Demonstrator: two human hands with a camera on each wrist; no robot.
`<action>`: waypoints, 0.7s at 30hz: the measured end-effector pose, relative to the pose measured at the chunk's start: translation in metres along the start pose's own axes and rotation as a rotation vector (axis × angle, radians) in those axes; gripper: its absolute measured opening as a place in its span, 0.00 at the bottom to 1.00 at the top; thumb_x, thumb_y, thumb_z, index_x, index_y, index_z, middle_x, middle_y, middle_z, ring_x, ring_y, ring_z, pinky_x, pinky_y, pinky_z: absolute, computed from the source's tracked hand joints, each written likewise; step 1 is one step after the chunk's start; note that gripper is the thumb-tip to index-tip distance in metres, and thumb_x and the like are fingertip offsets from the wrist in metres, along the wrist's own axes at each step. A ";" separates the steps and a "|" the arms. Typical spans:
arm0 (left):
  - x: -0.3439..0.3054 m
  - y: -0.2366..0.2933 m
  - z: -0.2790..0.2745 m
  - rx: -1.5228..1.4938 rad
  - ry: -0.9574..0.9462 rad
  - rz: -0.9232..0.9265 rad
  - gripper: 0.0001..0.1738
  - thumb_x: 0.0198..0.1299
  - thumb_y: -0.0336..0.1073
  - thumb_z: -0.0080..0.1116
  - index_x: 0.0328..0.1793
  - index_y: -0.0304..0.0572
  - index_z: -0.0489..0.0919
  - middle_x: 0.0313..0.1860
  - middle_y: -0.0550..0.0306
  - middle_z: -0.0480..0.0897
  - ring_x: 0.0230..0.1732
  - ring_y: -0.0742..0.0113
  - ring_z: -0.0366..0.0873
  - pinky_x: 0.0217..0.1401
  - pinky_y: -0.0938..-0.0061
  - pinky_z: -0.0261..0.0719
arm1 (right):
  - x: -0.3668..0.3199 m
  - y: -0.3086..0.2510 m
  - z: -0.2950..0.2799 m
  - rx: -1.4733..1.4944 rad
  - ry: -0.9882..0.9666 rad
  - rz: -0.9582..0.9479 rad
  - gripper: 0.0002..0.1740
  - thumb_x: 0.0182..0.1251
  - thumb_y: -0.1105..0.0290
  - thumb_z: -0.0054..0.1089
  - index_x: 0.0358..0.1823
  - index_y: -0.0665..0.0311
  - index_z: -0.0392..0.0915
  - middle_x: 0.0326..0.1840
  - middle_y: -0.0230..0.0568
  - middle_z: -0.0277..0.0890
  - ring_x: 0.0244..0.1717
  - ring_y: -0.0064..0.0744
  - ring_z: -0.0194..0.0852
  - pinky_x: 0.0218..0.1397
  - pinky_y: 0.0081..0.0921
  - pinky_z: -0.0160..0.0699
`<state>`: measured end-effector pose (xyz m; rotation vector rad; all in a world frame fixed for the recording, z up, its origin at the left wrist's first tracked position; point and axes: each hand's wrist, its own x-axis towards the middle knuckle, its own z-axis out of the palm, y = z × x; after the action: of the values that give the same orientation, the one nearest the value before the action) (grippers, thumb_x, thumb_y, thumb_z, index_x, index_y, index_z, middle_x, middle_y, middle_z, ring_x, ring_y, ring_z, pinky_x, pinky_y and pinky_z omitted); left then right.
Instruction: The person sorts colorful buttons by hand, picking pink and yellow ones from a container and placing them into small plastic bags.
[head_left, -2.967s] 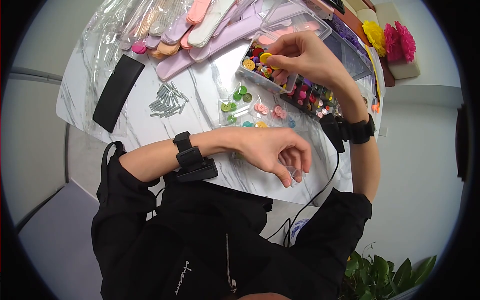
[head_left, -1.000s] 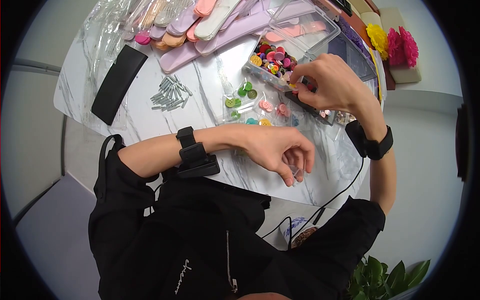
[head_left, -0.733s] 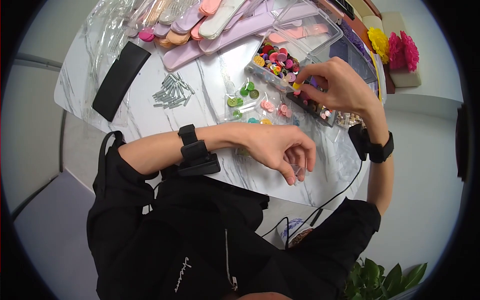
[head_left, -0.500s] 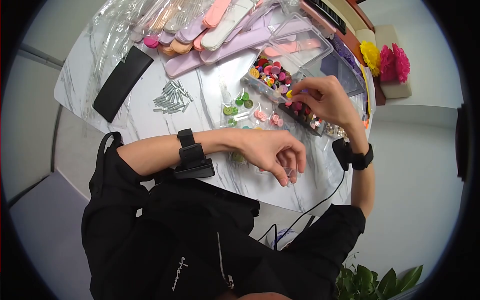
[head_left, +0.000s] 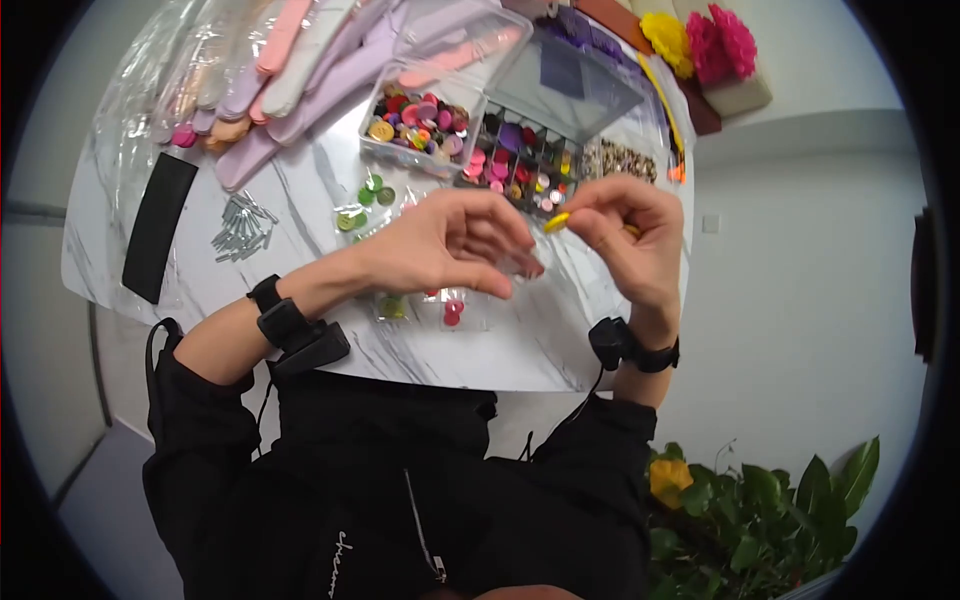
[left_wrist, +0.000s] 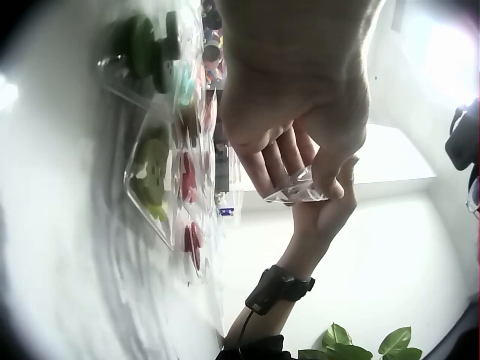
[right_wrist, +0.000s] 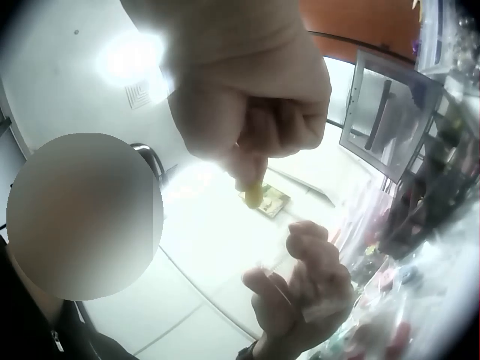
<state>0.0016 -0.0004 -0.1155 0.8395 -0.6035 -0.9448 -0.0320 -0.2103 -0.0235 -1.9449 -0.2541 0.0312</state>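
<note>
My right hand (head_left: 640, 245) pinches a yellow button (head_left: 556, 222) between thumb and fingertips, and a second bit of yellow shows against its curled fingers. Facing it, my left hand (head_left: 435, 240) holds a small clear plastic bag (left_wrist: 300, 189) between thumb and fingers, seen best in the left wrist view. The two hands are a short gap apart above the table. Beyond them stands an open clear box (head_left: 420, 155) full of mixed buttons. Beside it lies a black divided case (head_left: 520, 165) with buttons sorted in its compartments.
Small bags of green buttons (head_left: 365, 205) and red buttons (head_left: 453, 312) lie around my left hand. Metal pins (head_left: 243, 227), a black strip (head_left: 160, 228) and pastel nail files (head_left: 245, 160) are at the left. A beaded patch (head_left: 620, 160) lies at the right.
My right hand has come away from the button box with the yellow button, closer to the left hand. The left hand has turned and lifted with its bag. The head view has shifted.
</note>
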 end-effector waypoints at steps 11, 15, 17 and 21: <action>0.000 -0.003 -0.013 -0.014 0.141 0.057 0.26 0.52 0.21 0.71 0.56 0.36 0.73 0.50 0.51 0.82 0.53 0.68 0.81 0.56 0.74 0.82 | -0.002 0.007 0.006 -0.228 -0.194 -0.082 0.04 0.58 0.77 0.69 0.35 0.65 0.83 0.12 0.17 0.52 0.16 0.09 0.44 0.20 0.15 0.41; 0.000 -0.001 -0.012 -0.013 0.101 0.050 0.26 0.52 0.21 0.71 0.57 0.35 0.73 0.51 0.51 0.82 0.53 0.68 0.81 0.57 0.74 0.82 | -0.004 0.014 0.014 -0.197 -0.169 -0.087 0.04 0.59 0.76 0.68 0.36 0.65 0.84 0.13 0.20 0.53 0.15 0.11 0.45 0.20 0.17 0.41; 0.000 -0.001 -0.013 -0.070 0.084 0.055 0.25 0.53 0.22 0.70 0.57 0.36 0.74 0.51 0.51 0.82 0.54 0.67 0.81 0.57 0.74 0.82 | -0.005 0.016 0.015 -0.115 -0.116 -0.043 0.05 0.62 0.72 0.66 0.37 0.65 0.84 0.12 0.23 0.52 0.15 0.13 0.45 0.19 0.21 0.42; 0.002 -0.003 -0.012 -0.053 0.123 0.033 0.22 0.57 0.24 0.68 0.57 0.36 0.73 0.52 0.49 0.83 0.54 0.66 0.81 0.57 0.73 0.81 | -0.004 0.016 0.018 0.203 -0.051 0.059 0.11 0.69 0.72 0.55 0.45 0.71 0.81 0.22 0.25 0.67 0.21 0.12 0.57 0.23 0.14 0.49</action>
<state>0.0101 0.0006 -0.1242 0.8313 -0.4827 -0.8685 -0.0358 -0.2006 -0.0454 -1.7508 -0.2187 0.1405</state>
